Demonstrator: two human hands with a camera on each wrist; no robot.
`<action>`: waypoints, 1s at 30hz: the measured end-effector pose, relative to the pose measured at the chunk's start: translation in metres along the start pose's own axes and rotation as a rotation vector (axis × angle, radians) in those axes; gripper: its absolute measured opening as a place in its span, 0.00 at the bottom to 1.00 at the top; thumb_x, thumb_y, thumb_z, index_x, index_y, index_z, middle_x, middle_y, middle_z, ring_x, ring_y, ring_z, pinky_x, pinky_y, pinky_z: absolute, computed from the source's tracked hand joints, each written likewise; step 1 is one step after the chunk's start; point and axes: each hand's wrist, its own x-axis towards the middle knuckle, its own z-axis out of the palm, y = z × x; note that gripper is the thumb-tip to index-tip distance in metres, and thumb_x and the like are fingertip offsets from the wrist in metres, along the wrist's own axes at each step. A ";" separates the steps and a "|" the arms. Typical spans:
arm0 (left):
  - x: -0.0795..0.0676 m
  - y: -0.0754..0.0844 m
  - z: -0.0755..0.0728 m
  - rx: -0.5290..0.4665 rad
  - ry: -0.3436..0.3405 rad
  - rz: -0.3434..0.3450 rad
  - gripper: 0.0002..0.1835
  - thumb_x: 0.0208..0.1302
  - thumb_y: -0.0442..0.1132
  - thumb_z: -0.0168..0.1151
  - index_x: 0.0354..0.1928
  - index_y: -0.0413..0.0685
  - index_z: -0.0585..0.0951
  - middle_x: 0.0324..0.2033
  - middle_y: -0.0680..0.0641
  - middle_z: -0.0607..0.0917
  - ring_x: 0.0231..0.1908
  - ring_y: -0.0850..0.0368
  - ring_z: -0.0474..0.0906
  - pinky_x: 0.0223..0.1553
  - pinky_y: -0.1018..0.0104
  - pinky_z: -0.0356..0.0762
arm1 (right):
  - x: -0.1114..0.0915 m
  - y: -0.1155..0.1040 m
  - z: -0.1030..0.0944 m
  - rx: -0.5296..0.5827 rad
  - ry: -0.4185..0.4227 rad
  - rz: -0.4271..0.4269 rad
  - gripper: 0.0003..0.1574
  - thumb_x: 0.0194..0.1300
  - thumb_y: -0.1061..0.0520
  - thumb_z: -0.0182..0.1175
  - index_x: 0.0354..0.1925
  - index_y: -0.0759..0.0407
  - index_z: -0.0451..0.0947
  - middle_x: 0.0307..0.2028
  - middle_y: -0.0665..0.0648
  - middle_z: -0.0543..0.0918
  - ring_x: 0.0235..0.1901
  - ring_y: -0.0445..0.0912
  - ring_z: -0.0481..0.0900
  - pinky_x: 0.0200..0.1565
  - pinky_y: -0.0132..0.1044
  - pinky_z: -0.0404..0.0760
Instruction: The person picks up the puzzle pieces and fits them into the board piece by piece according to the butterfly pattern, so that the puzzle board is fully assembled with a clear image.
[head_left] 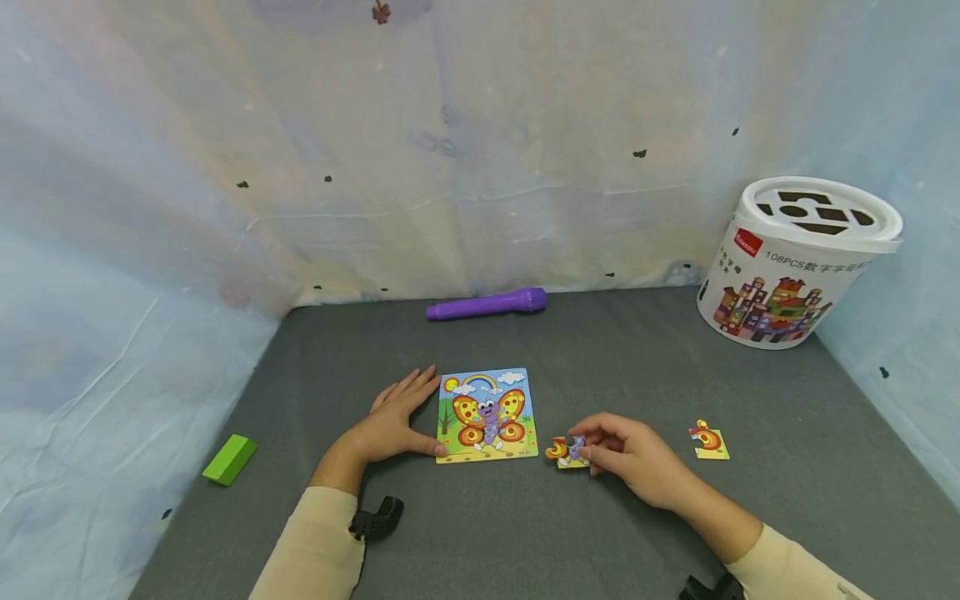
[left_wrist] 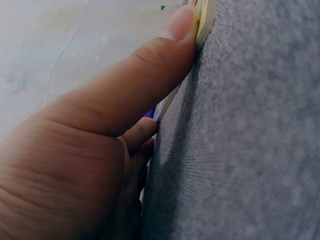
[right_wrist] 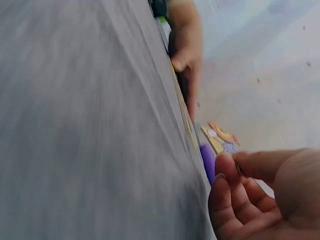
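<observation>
A square butterfly puzzle board [head_left: 487, 417] lies flat on the dark grey table. My left hand [head_left: 393, 421] is spread along its left side, with the thumb on the lower left corner and fingertips by the upper left edge. In the left wrist view the thumb [left_wrist: 150, 65] presses on the board's rim. Just right of the board, my right hand [head_left: 626, 454] pinches a puzzle piece [head_left: 564, 451] between thumb and fingers; it has an orange swirl and a purple part. The right wrist view shows this piece tilted above the fingertips, its near end hidden by them.
Another puzzle piece [head_left: 709, 441] lies to the right of my right hand. A purple toy microphone [head_left: 487, 305] rests near the back edge. At far left is a green block [head_left: 229, 459]. A white lidded tub [head_left: 787, 267] stands at the back right. Hanging cloth [head_left: 480, 150] encloses the table.
</observation>
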 end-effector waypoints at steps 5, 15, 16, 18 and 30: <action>0.000 -0.001 0.000 0.002 -0.005 0.005 0.70 0.51 0.65 0.86 0.88 0.48 0.57 0.87 0.50 0.50 0.85 0.45 0.36 0.79 0.35 0.31 | 0.017 -0.004 0.023 0.055 -0.008 -0.006 0.12 0.79 0.66 0.65 0.57 0.68 0.81 0.41 0.63 0.85 0.35 0.52 0.87 0.40 0.45 0.89; 0.001 -0.001 -0.001 0.006 -0.003 0.015 0.69 0.51 0.64 0.86 0.88 0.48 0.57 0.87 0.49 0.50 0.85 0.44 0.37 0.79 0.35 0.32 | 0.051 -0.011 0.058 0.021 0.030 -0.041 0.08 0.78 0.65 0.66 0.53 0.62 0.83 0.38 0.59 0.86 0.34 0.52 0.87 0.38 0.44 0.89; 0.001 0.000 -0.001 0.007 -0.003 0.016 0.69 0.51 0.64 0.86 0.88 0.48 0.57 0.87 0.49 0.50 0.85 0.44 0.37 0.79 0.35 0.32 | 0.054 -0.011 0.061 0.023 0.038 -0.038 0.08 0.78 0.65 0.67 0.53 0.63 0.83 0.38 0.58 0.86 0.34 0.52 0.87 0.38 0.43 0.89; 0.001 0.000 -0.001 0.005 -0.001 0.020 0.69 0.51 0.64 0.86 0.88 0.47 0.57 0.87 0.48 0.50 0.85 0.43 0.37 0.78 0.35 0.32 | 0.061 -0.011 0.065 0.018 0.056 -0.033 0.07 0.78 0.65 0.67 0.52 0.64 0.84 0.38 0.58 0.86 0.34 0.51 0.87 0.38 0.42 0.89; 0.002 -0.008 0.003 0.016 0.030 0.056 0.70 0.51 0.68 0.84 0.88 0.46 0.58 0.87 0.47 0.52 0.85 0.43 0.39 0.78 0.34 0.33 | 0.088 -0.012 0.087 -0.114 0.087 0.020 0.08 0.78 0.65 0.67 0.51 0.63 0.90 0.34 0.52 0.88 0.32 0.45 0.87 0.34 0.37 0.87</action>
